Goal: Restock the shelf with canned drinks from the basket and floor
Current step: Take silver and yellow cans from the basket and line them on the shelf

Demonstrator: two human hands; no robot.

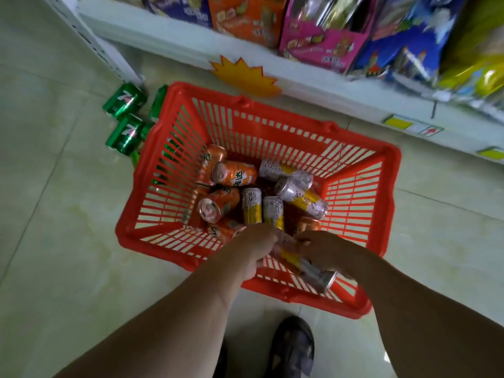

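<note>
Both my hands are low over the near side of the red basket (387, 170). My right hand (324, 249) is closed around one silver-yellow can (305, 264); its long axis runs diagonal, top toward me and to the right. My left hand (253, 244) touches the same can at the far end, fingers curled, but I cannot tell if it really grips. More orange cans (234, 174) & silver-yellow ones lie flat in the basket, just in front of my hands. Green cans (124, 99) lie on the tile floor (54, 214), left of the basket. The shelf (313, 85) is ahead, w/ snack packs on it; enough room to lift up.
</note>
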